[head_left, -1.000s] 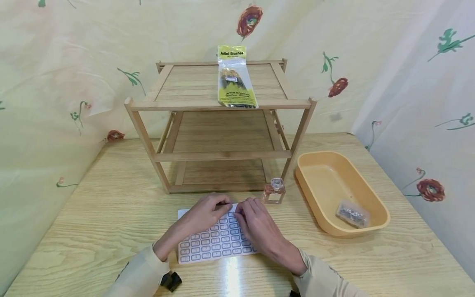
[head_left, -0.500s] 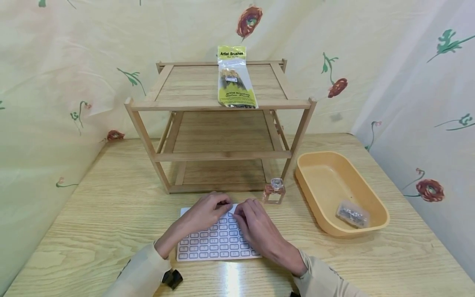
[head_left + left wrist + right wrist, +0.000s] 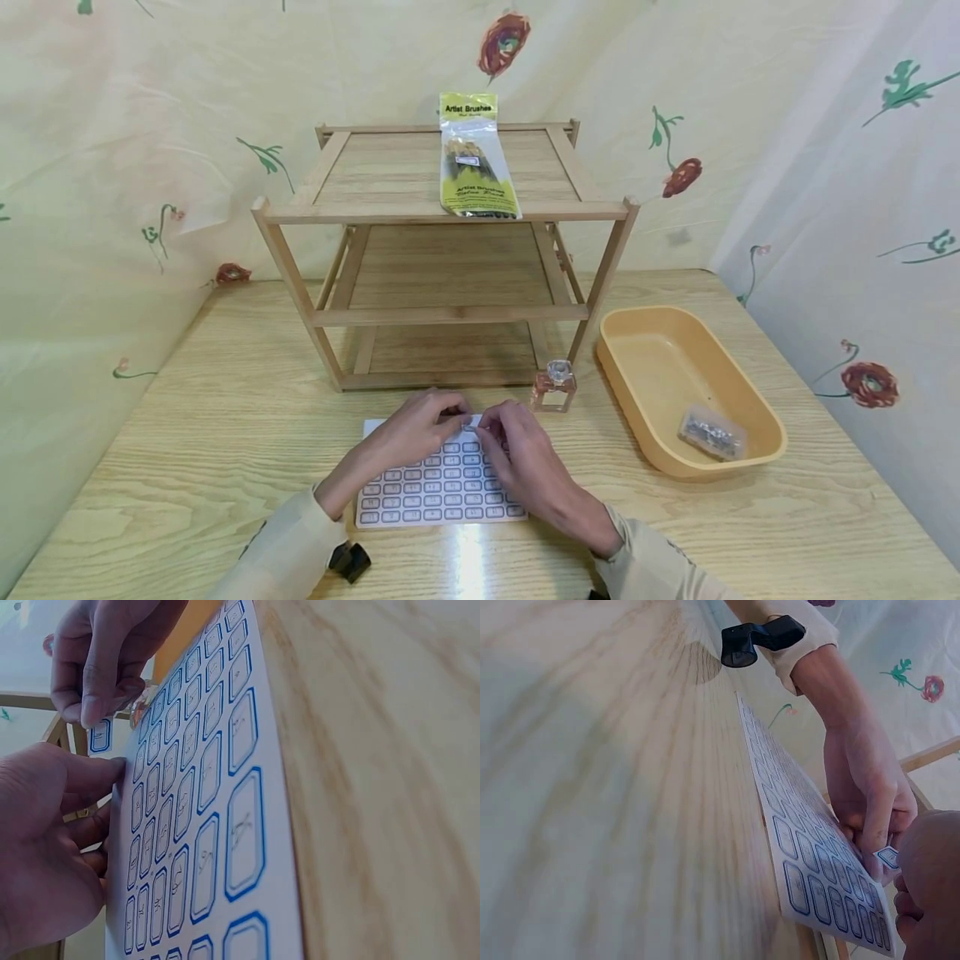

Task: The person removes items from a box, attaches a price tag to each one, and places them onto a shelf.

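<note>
From where I stand, the right hand (image 3: 525, 462) pinches a small white blue-bordered label (image 3: 100, 736), thumb and fingers closed right down on it, by the far edge of a white paper sheet of matching labels (image 3: 442, 487) on the pale wood-grain table (image 3: 187, 467). The left hand (image 3: 412, 433) grips that edge just beside it, fingers curled behind. I'd judge the peeling finished and the sticking not: the label looks free of the sheet but sits on nothing yet, while the yellow-and-clear plastic brush packet (image 3: 480, 192) already seems to wear one. I can't make one out on the square glass bottle of pink liquid (image 3: 553, 393) (its pale front patch could be anything) or the clear plastic box of metallic bits (image 3: 712, 432). Counting: one sheet, its nearest row showing eight labels, the rest partly covered; one packet, one bottle, one box, one yellow-orange plastic tray (image 3: 611, 358), one three-tier wooden shelf (image 3: 450, 271).
</note>
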Demonstrator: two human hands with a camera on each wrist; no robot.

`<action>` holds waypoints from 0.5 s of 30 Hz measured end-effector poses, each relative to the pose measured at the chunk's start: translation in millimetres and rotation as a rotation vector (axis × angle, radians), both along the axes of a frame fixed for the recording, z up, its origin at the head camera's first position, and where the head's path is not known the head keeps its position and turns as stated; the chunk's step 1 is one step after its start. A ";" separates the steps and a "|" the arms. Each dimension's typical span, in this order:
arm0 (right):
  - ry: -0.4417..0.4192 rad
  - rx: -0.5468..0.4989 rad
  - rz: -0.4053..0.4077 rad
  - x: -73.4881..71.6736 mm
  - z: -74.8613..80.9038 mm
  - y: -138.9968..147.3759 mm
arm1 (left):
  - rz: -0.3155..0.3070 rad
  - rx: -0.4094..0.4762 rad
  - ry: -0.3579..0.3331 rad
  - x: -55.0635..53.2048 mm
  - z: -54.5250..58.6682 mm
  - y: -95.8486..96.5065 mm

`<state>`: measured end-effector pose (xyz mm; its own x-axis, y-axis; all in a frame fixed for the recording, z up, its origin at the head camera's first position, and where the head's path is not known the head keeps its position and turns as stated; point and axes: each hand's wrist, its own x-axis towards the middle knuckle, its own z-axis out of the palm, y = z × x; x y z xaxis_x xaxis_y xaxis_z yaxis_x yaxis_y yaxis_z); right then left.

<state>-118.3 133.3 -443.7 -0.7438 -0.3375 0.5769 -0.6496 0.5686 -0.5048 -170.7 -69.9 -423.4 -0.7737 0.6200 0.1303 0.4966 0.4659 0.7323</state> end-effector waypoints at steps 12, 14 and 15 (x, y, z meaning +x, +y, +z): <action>0.020 -0.008 -0.013 -3.0 -2.3 6.2 | 0.005 -0.091 0.002 -5.3 -8.2 5.1; 0.027 -0.008 -0.020 -3.3 -2.0 6.8 | 0.006 -0.108 0.000 -6.0 -9.7 6.4; 0.025 -0.008 -0.023 -3.5 -1.9 7.3 | 0.004 -0.119 0.003 -6.3 -10.4 7.0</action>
